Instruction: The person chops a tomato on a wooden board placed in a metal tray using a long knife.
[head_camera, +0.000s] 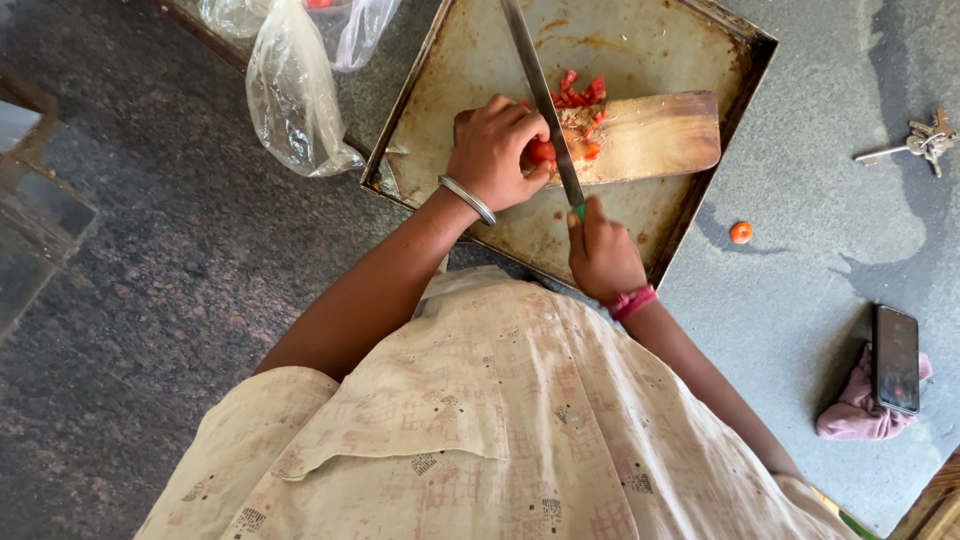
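Your right hand (603, 250) is closing round the knife (543, 98) handle, its blade running straight away from you across the board (650, 135). Your left hand (493, 150) is curling over the tomato (541, 152), pinning it just left of the blade.

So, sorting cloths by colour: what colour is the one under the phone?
Pink cloth, beneath the phone; head view.

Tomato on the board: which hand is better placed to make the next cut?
Right. The right hand already grips the knife by its handle, with the blade lying across the tomato on the wooden board. The left hand is occupied, its fingers pinning the tomato beside the blade.
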